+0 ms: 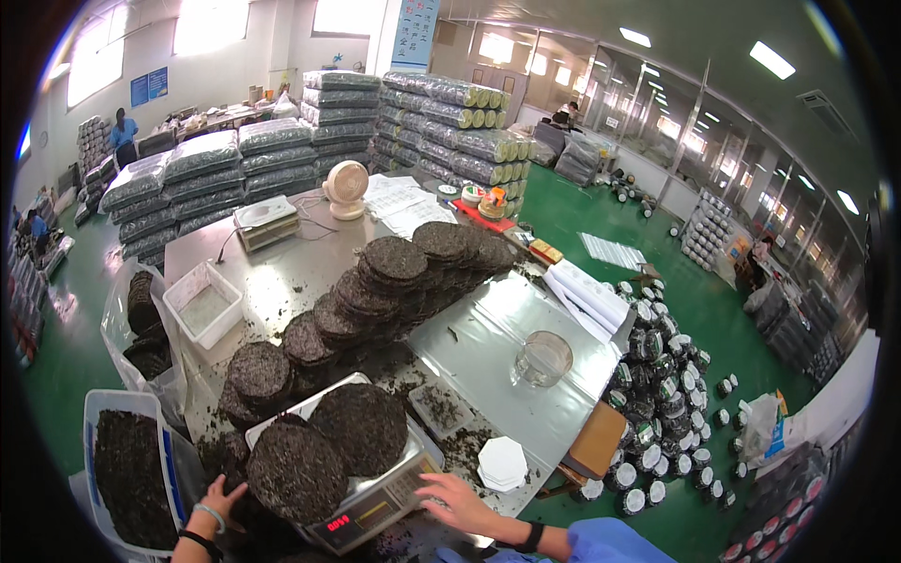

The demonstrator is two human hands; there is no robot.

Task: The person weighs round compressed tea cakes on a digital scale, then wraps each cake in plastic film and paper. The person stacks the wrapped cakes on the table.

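Observation:
Two stacks of dark, round pressed seaweed sheets (299,471) rest on the tray of a digital scale (369,510) with a lit red display. Beside the left stack is my left hand (219,501), fingers spread, over loose dark pieces. At the scale's right front corner, my right hand (454,496) has its fingers apart and holds nothing. A long row of overlapping round stacks (352,302) runs diagonally across the metal table (271,267). White octagonal papers (502,464) lie right of the scale, near a small clear tray (441,408) of crumbs.
A tub of dark sheets (127,457) stands at the left, below a white basin (203,304). A clear round container (544,359) sits on plastic sheeting. Beyond are a fan (347,190), a stool (597,440) and many wrapped rolls (654,394) on the floor. Other people work farther off.

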